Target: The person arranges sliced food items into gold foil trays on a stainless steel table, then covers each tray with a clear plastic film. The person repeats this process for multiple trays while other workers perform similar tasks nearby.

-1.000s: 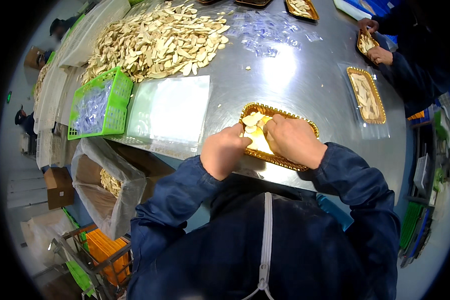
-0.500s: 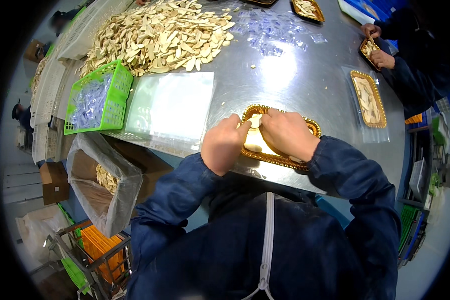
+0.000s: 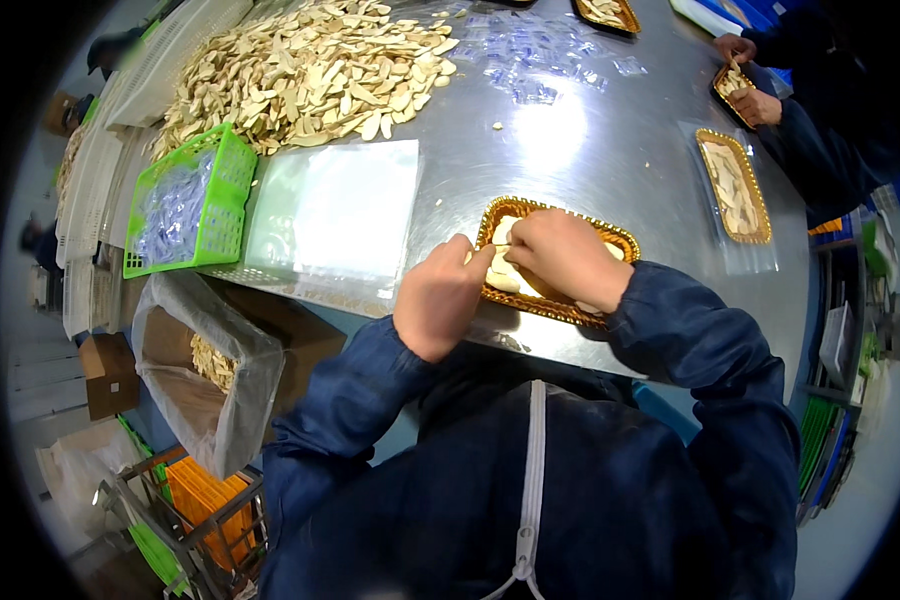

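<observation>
A gold tray [image 3: 625, 240] with a beaded rim lies at the table's near edge, and several pale, flat dried slices [image 3: 507, 228] rest in it. My right hand [image 3: 570, 258] reaches over the tray with its fingers bent and pinched at a slice near the left end. Beside that end, my left hand [image 3: 438, 298] is closed, thumb and forefinger together almost touching the right fingertips. Whatever the left fingers grip is too small and hidden to make out. The right hand covers the middle of the tray.
A heap of pale slices [image 3: 310, 75] lies at the back left. Nearer are a green basket [image 3: 232, 190] of small clear packets and clear plastic bags [image 3: 360, 210]. More packets [image 3: 530, 50] lie farther back. A filled tray [image 3: 735, 190] sits right, near a co-worker's hands [image 3: 755, 105].
My hands have shifted slightly left at the tray's left end, and the right fingers are now bent lower over the slices. The view has tilted a little.
</observation>
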Tool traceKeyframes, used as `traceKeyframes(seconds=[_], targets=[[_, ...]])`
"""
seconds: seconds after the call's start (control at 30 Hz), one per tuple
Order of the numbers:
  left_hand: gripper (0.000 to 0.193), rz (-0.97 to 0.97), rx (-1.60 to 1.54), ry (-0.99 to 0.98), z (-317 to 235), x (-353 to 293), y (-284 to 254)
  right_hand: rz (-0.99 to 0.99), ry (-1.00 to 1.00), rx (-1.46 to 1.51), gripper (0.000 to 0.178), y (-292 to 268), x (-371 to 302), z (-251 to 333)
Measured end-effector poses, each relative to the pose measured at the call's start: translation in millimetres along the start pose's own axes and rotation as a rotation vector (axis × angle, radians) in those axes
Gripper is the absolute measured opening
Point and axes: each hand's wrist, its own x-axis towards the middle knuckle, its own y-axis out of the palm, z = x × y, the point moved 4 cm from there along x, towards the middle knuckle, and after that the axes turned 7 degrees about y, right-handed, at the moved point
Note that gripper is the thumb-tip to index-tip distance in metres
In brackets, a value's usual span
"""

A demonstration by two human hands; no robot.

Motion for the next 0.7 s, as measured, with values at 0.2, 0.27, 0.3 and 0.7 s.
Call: traceKeyframes(seconds=[0.2, 0.27, 0.3, 0.7], targets=[[0.03, 0.191, -0.153, -0.017, -8, -2, -10, -0.057, 0.068, -0.072, 0.018, -63, -34, -39], [0.03, 0.202, -0.241, 0.014, -15, 4, -12, 0.043, 0.144, -0.103, 0.015, -68, -57, -42], [0.029, 0.208, -0.285, 0.032, -19, 6, -11, 0.064, 0.157, -0.124, 0.015, -66, -68, -44], [0.022, 0.217, -0.375, 0.292, -72, 39, 29, -0.052, 0.161, -0.18, 0.009, -37, -91, -44]])
